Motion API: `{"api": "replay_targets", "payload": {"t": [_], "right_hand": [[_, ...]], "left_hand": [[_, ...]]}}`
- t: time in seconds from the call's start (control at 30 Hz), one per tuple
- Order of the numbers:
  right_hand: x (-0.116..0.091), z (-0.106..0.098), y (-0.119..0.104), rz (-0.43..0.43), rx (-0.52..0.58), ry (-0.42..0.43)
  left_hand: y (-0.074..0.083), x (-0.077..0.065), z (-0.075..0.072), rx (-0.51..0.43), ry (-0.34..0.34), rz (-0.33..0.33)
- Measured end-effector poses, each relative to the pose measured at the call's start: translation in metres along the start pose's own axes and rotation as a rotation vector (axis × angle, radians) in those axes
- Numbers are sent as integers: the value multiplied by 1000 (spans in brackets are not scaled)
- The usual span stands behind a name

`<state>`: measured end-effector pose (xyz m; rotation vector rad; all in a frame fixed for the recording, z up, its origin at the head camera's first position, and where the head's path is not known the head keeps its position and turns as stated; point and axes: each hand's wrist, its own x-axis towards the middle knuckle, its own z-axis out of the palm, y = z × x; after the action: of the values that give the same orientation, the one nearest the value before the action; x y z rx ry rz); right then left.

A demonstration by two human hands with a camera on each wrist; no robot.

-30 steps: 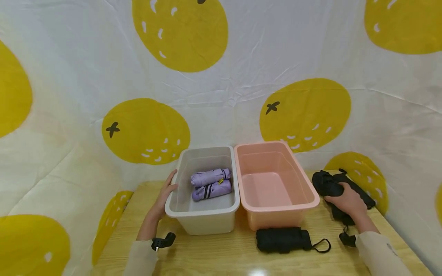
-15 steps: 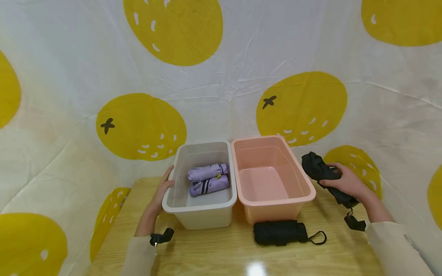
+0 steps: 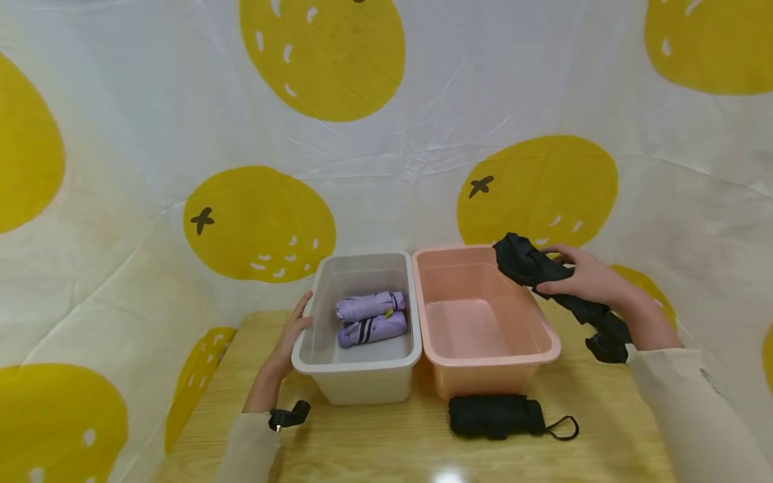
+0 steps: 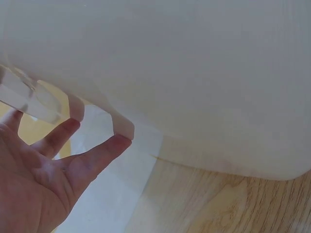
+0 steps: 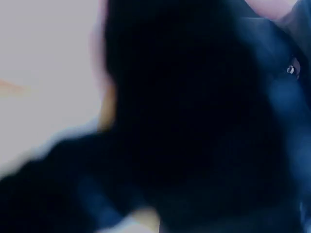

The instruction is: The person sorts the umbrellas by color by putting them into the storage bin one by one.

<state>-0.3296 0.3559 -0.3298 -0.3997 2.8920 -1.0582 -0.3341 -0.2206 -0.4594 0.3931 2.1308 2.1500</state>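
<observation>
My right hand (image 3: 594,275) grips a loosely bundled black umbrella (image 3: 525,263) above the right rim of the pink bin (image 3: 546,335). Its dark cloth trails down under the wrist; whether this is one umbrella or two I cannot tell. Dark cloth (image 5: 194,126) fills most of the right wrist view, blurred. My left hand (image 3: 290,339) rests on the left rim of the grey bin (image 3: 362,369), fingers spread; in the left wrist view its fingertips touch the plastic. Two folded purple umbrellas (image 3: 370,306) lie inside the grey bin.
Another folded black umbrella (image 3: 496,416) with a wrist loop lies on the wooden table (image 3: 362,449) in front of the pink bin. The bins stand side by side, close together. Behind them hangs a white cloth (image 3: 417,201) printed with yellow fruit.
My right hand has lifted the black umbrella off the table's right side and carried it up and left to the pink bin's rim. My left hand has stayed on the grey bin.
</observation>
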Motion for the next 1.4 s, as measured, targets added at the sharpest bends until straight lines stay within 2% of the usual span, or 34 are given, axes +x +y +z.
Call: {"api": "replay_targets", "payload": {"t": [0.23, 0.4, 0.63, 0.83, 0.9, 1.0, 1.07, 1.27, 1.4], "right_hand": [[40, -1, -34, -66, -40, -35], [66, 5, -41, -106, -65, -53], [97, 32, -34, -111, 25, -137], [114, 55, -30, -115, 95, -228], [119, 61, -29, -128, 120, -225], [128, 68, -26, -153, 139, -175], [132, 74, -22, -172, 121, -154], [134, 93, -7, -150, 81, -245], [134, 102, 1, -137, 93, -231]], "left_hand": [[-1, 7, 4, 10, 11, -15], [-1, 16, 9, 19, 7, -15], [-2, 20, 9, 27, 1, -7], [-1, 19, 9, 33, 3, -2], [1, 20, 9, 37, -4, 4], [6, 22, 9, 53, 2, 22], [8, 22, 9, 57, 12, 26], [3, 19, 7, 26, -13, 3], [1, 17, 7, 52, -14, 9]]}}
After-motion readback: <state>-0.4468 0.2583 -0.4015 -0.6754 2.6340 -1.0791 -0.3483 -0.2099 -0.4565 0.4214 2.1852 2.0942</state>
